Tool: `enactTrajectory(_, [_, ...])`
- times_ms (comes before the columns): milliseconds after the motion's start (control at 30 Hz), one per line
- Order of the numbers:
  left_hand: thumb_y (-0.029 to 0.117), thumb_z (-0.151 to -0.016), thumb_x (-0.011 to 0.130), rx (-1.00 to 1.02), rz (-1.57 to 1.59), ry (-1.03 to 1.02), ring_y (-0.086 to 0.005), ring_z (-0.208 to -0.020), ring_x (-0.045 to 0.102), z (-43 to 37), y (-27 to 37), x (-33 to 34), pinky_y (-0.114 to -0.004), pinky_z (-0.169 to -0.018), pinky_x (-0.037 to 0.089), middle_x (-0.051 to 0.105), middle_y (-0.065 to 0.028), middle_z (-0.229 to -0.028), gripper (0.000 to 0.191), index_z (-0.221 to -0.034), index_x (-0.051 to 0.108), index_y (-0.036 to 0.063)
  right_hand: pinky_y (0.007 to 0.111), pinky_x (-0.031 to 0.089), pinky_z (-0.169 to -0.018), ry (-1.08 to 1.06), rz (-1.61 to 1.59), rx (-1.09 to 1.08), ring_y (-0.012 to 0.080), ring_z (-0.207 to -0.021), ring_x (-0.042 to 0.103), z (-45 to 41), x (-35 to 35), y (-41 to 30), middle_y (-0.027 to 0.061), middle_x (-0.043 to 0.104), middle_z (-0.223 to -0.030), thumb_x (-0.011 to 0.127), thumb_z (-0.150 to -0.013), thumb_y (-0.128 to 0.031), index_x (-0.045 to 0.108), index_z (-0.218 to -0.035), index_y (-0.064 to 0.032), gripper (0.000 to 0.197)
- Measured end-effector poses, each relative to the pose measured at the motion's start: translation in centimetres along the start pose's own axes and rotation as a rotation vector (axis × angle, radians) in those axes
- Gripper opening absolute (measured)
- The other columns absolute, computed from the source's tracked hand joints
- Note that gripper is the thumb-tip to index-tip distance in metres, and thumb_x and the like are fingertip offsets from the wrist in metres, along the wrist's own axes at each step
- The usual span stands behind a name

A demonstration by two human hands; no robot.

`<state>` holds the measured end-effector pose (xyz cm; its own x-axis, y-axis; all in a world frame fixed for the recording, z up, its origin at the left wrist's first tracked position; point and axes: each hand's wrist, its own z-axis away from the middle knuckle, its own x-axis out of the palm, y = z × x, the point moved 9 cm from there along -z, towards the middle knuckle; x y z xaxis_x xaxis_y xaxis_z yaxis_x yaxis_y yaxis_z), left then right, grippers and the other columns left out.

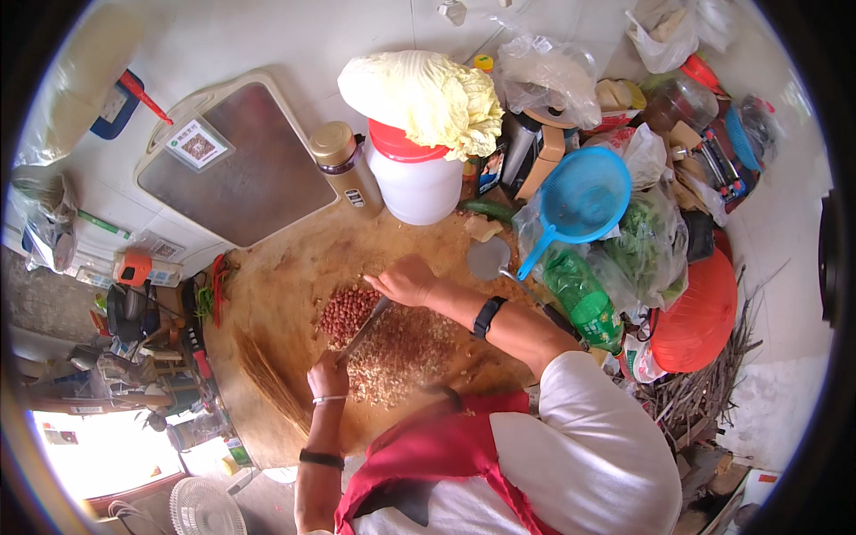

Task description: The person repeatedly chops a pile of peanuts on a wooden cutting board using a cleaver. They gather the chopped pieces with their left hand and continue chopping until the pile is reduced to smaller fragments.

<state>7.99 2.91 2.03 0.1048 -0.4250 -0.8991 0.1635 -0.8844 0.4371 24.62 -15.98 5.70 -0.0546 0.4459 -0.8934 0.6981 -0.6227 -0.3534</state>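
Both my hands are at a long, narrow metal blade, probably a knife (364, 330), seen nearly edge-on over the wooden board (267, 287). At its near-left end my left hand (328, 376) is closed around it. My right hand (404, 281) grips the far-right end; its fingers hide the exact hold. Whole red-skinned peanuts (346, 309) lie heaped beyond the blade. On the near side spreads a layer of chopped peanuts (401, 361), pale bits mixed with reddish skins.
A straw whisk broom (267, 378) lies left. Behind stand a gold flask (344, 167) and a white bucket (418, 190) topped by a napa cabbage (428, 93). At right are a blue strainer (585, 194), a green plastic bottle (585, 301) and a metal-headed utensil (488, 257).
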Motion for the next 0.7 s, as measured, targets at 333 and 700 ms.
enactTrajectory(333, [0.015, -0.085, 0.068, -0.004, 0.027, 0.084, -0.0370, -0.073, 0.065, -0.7, -0.4, 0.2, -0.044, -0.064, 0.051, 0.066, -0.0119, -0.083, 0.007, -0.088, 0.071, 0.0090, 0.044, 0.046, -0.047, 0.147, -0.037, -0.002, 0.0313, -0.042, 0.055, 0.1, 0.0, 0.2, 0.0117, 0.055, -0.047, 0.048, -0.100, -0.040, 0.059, -0.048, -0.0097, 0.061])
enactTrajectory(700, [0.013, -0.085, 0.066, 0.031, 0.096, 0.085, -0.0365, -0.074, 0.066, 0.7, 0.8, 0.9, -0.046, -0.066, 0.053, 0.067, -0.0106, -0.090, 0.008, -0.091, 0.071, 0.0118, 0.045, 0.045, -0.048, 0.056, 0.002, -0.012, 0.0318, -0.043, 0.055, 0.9, -0.2, 0.7, 0.0135, 0.056, -0.049, 0.054, -0.098, -0.036, 0.062, -0.051, -0.0089, 0.055])
